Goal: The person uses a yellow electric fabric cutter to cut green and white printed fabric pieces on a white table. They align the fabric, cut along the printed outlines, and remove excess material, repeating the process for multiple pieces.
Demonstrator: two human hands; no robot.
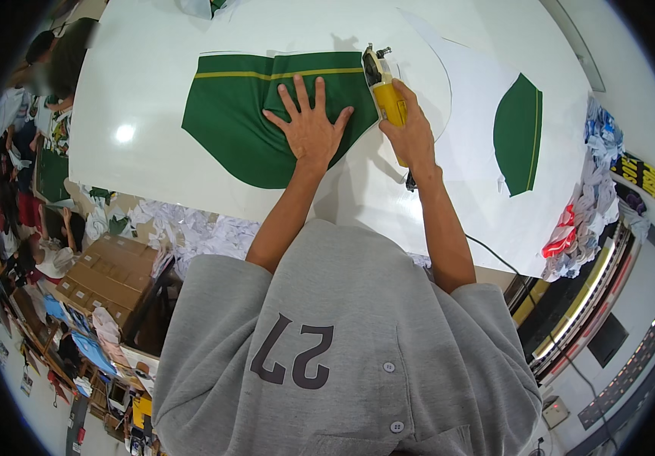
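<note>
A dark green fabric piece (225,114) with a yellow stripe along its far edge lies on the white table (137,91). My left hand (308,125) presses flat on its middle, fingers spread, and small folds run through the cloth there. In my right hand (414,133) is a yellow electric fabric cutter (389,102), gripped round its body. The cutter's dark metal head sits against the right end of the fabric's striped edge. Its black cord (495,254) trails off toward the lower right. My fingers hide part of the cutter's body.
Another green striped piece (518,135) lies at the right on white paper (464,99). White scraps (198,228) pile below the table's near edge, beside cardboard boxes (111,277). More scraps (597,190) hang at the right edge. Other people (69,57) are at the far left.
</note>
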